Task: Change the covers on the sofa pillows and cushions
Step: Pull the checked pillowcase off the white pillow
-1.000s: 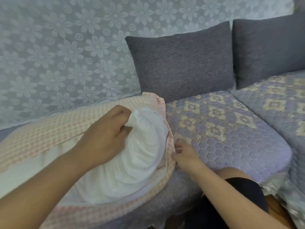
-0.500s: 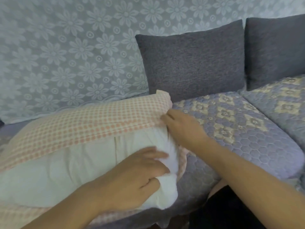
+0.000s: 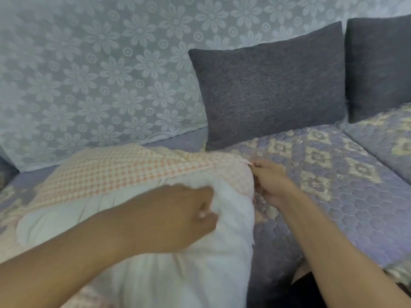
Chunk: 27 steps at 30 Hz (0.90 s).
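Across the lower left of the frame a white pillow (image 3: 178,274) is laid on the sofa seat (image 3: 347,196), its far side and end wrapped by a pink-checked cover (image 3: 124,172). The pillow is bunched at its near right end, probably so that it can be fed into, or drawn out of, the cover's mouth; which of the two cannot be told.

At the upper left a flower-patterned lace cloth (image 3: 89,70) is hung over the sofa back. Right of centre a grey cushion (image 3: 271,90) is leaned against that back, with a second grey cushion (image 3: 380,67) just beside it at the right edge. Both are well apart from the hands and are judged no hindrance; the quilted seat beside the pillow offers room to work.

The left hand (image 3: 178,218) is clenched on a fold of the white pillow at centre frame. The right hand (image 3: 269,181), just right of the pillow's end, is seen pinching the cover's edge with its fingers (image 3: 258,168), seemingly to hold the opening taut against the other hand's pull.
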Each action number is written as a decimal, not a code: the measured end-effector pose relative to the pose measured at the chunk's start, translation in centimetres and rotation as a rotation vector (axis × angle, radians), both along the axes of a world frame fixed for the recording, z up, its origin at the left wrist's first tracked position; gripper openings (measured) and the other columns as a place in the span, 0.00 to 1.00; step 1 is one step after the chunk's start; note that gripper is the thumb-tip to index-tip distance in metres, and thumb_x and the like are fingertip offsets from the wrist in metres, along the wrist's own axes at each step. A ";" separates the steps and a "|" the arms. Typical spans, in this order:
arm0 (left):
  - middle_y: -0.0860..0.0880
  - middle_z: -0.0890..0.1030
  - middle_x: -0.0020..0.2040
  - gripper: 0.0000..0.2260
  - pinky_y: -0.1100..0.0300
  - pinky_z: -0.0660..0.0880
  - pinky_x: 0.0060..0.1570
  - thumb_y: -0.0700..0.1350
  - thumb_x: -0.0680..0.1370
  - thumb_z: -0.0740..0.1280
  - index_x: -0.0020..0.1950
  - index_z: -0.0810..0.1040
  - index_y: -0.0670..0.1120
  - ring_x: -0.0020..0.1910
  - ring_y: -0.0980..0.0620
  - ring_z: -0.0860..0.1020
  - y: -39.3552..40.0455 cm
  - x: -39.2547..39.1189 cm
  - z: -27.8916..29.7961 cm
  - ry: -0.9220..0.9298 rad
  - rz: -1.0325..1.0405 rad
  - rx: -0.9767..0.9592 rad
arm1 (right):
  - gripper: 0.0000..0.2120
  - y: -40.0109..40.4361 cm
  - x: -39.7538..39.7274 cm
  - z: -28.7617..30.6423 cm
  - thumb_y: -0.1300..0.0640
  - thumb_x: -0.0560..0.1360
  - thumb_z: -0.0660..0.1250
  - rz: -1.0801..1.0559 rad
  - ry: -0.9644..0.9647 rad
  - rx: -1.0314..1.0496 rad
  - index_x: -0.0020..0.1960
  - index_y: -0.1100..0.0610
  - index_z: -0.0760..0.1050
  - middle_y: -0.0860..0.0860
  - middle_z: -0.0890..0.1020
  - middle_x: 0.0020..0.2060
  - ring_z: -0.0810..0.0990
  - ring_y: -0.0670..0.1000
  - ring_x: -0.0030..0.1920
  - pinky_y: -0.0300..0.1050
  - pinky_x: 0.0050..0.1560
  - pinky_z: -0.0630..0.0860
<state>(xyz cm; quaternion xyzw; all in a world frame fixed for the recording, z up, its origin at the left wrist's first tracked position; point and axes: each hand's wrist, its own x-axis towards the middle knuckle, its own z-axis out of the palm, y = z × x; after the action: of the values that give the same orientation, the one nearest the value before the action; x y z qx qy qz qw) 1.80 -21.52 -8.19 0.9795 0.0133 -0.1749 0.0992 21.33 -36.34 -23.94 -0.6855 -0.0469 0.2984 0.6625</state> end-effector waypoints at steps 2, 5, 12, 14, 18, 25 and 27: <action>0.52 0.72 0.55 0.23 0.52 0.68 0.43 0.71 0.78 0.51 0.60 0.66 0.55 0.52 0.49 0.74 -2.8 1.5 -2.3 -0.239 -0.082 0.319 | 0.10 -0.6 -1.3 1.6 0.59 0.80 0.64 0.133 -0.077 0.002 0.50 0.61 0.83 0.59 0.82 0.41 0.76 0.54 0.39 0.50 0.39 0.70; 0.46 0.69 0.54 0.31 0.52 0.64 0.40 0.74 0.77 0.53 0.62 0.67 0.48 0.50 0.46 0.68 -7.2 2.0 -3.5 -0.265 -0.086 0.518 | 0.09 -1.2 -1.5 3.2 0.61 0.82 0.63 0.220 -0.134 -0.020 0.51 0.59 0.82 0.59 0.85 0.43 0.81 0.52 0.39 0.53 0.44 0.77; 0.52 0.70 0.21 0.23 0.63 0.50 0.25 0.48 0.51 0.83 0.24 0.66 0.53 0.18 0.52 0.64 -3.4 0.4 -7.4 -0.143 -0.374 0.489 | 0.12 -1.7 1.6 2.3 0.56 0.81 0.65 0.284 -0.182 -0.243 0.40 0.57 0.78 0.54 0.81 0.37 0.80 0.51 0.38 0.46 0.38 0.81; 0.55 0.69 0.23 0.19 0.63 0.54 0.23 0.53 0.61 0.79 0.25 0.68 0.52 0.18 0.52 0.67 -0.9 -0.9 -6.9 -0.156 -0.444 0.466 | 0.14 -0.5 3.9 0.6 0.54 0.80 0.68 0.188 -0.235 -0.368 0.38 0.59 0.75 0.57 0.77 0.34 0.78 0.54 0.36 0.54 0.41 0.81; 0.56 0.70 0.25 0.18 0.65 0.57 0.28 0.60 0.75 0.60 0.29 0.65 0.53 0.22 0.57 0.71 1.5 -3.9 -5.5 -0.300 -0.420 0.349 | 0.18 2.3 5.7 -2.0 0.53 0.78 0.71 0.179 -0.191 -0.439 0.33 0.59 0.72 0.54 0.75 0.24 0.72 0.50 0.25 0.39 0.24 0.69; 0.56 0.71 0.28 0.18 0.65 0.65 0.27 0.57 0.77 0.63 0.34 0.57 0.54 0.26 0.56 0.71 0.4 -5.6 -8.0 -0.409 -0.327 0.222 | 0.13 0.5 3.4 2.9 0.46 0.80 0.65 0.355 -0.016 0.020 0.57 0.54 0.78 0.53 0.85 0.46 0.85 0.51 0.42 0.45 0.41 0.78; 0.56 0.73 0.28 0.17 0.63 0.66 0.28 0.58 0.77 0.61 0.33 0.61 0.53 0.26 0.55 0.73 -0.7 -5.2 -9.0 -0.384 -0.324 0.228 | 0.21 -2.5 2.4 3.9 0.41 0.79 0.64 0.514 -0.030 0.071 0.68 0.48 0.74 0.49 0.83 0.58 0.84 0.50 0.57 0.49 0.53 0.79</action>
<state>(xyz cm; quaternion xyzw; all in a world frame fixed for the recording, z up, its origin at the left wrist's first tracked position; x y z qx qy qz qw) -3.37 -22.21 -17.16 0.9889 -0.1428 0.0029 -0.0403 23.73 -38.83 -20.03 -0.6318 -0.2399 0.4448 0.5878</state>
